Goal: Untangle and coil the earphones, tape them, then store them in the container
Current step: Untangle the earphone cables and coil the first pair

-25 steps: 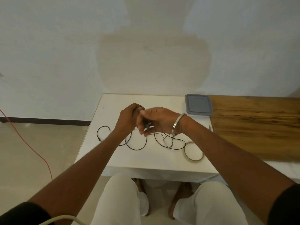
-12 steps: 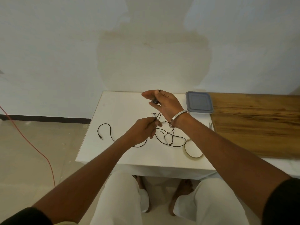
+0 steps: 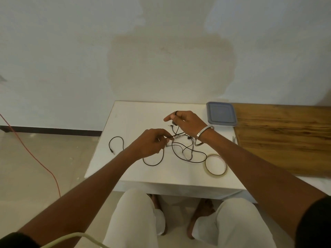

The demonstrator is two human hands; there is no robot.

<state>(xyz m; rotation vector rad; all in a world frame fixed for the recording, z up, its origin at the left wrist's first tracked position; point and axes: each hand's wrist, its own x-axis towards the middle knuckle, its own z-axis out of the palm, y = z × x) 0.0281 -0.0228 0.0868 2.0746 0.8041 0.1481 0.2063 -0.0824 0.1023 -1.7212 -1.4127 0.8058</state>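
Black wired earphones (image 3: pixel 186 154) lie in a loose tangle on the small white table (image 3: pixel 136 111), with the jack end looping off to the left. My left hand (image 3: pixel 152 143) pinches the cable near the tangle's left side. My right hand (image 3: pixel 186 122) is raised a little above the table and holds an earbud end between thumb and fingers; a metal bangle sits on that wrist. A roll of clear tape (image 3: pixel 215 164) lies flat at the tangle's right. The container, a clear box with a grey lid (image 3: pixel 221 113), stands shut at the table's back right.
A wooden board (image 3: pixel 286 136) covers the surface to the right of the white table. Small scissors (image 3: pixel 233 139) lie at its left edge. An orange cable (image 3: pixel 35 158) runs across the floor on the left. My knees are under the table's front edge.
My hands, together over the tangle a second ago, have drawn apart: the right hand rose toward the back with an earbud end, the left stays low pinching the cable.
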